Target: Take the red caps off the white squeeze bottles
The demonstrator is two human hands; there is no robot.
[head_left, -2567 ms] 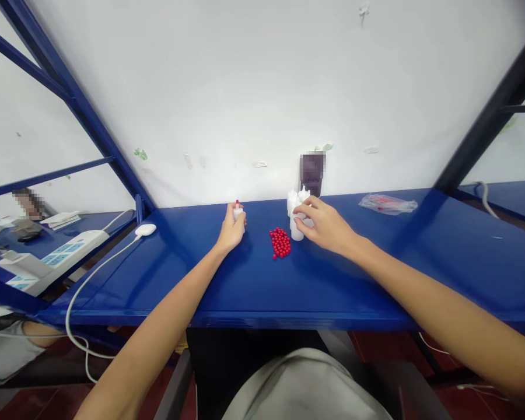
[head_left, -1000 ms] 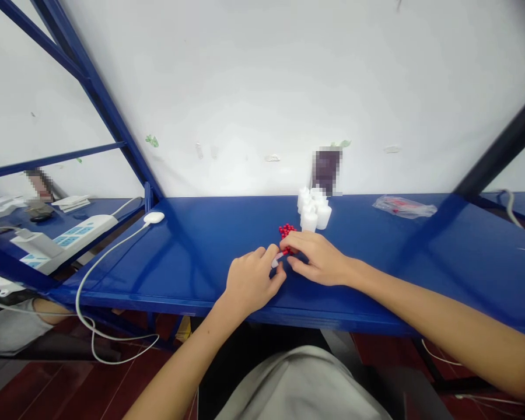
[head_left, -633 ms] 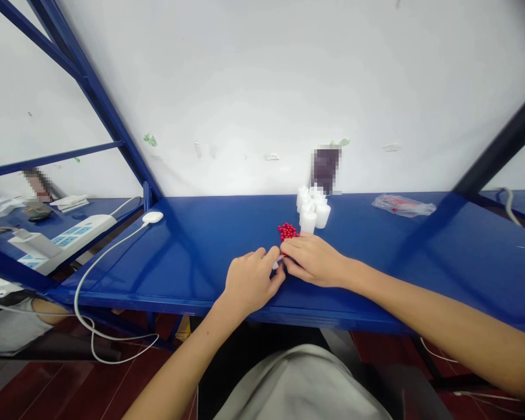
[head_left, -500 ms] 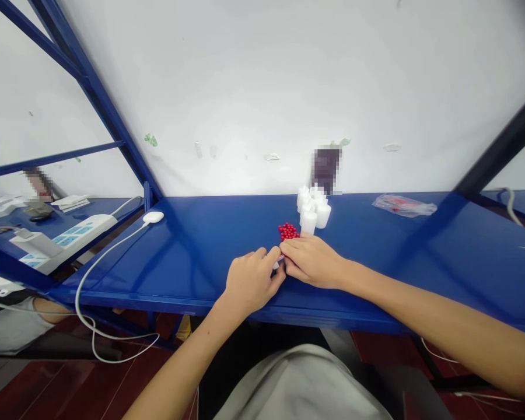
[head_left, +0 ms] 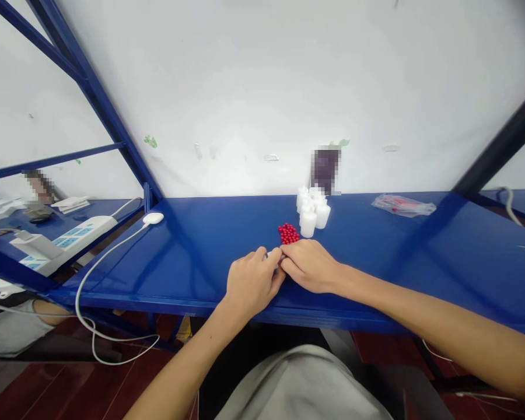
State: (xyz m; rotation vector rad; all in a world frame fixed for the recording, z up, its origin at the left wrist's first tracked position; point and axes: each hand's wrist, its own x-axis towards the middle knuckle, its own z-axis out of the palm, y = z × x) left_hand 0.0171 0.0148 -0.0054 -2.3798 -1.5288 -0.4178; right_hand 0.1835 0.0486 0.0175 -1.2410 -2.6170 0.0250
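Near the front edge of the blue table (head_left: 227, 224), my left hand (head_left: 251, 283) and my right hand (head_left: 308, 267) meet with fingertips touching. A small white object (head_left: 268, 255) shows between the fingers of my left hand, mostly hidden. My right hand has its fingers closed at the same spot, and what they pinch is too small to make out. Just beyond the fingers lies a cluster of small red beads (head_left: 289, 233). Several white cylindrical bottles (head_left: 308, 223) stand close together behind my right hand.
A clear plastic bag (head_left: 403, 205) with something red inside lies at the right. On the left are a white round device (head_left: 153, 218) with a cable, a power strip (head_left: 70, 242) and a blue frame post (head_left: 109, 111). Part of another person's arm (head_left: 48, 312) shows at the lower left.
My right hand has shifted slightly left and down, uncovering more of the nearest bottle. The white object between my fingers shows at a different angle.
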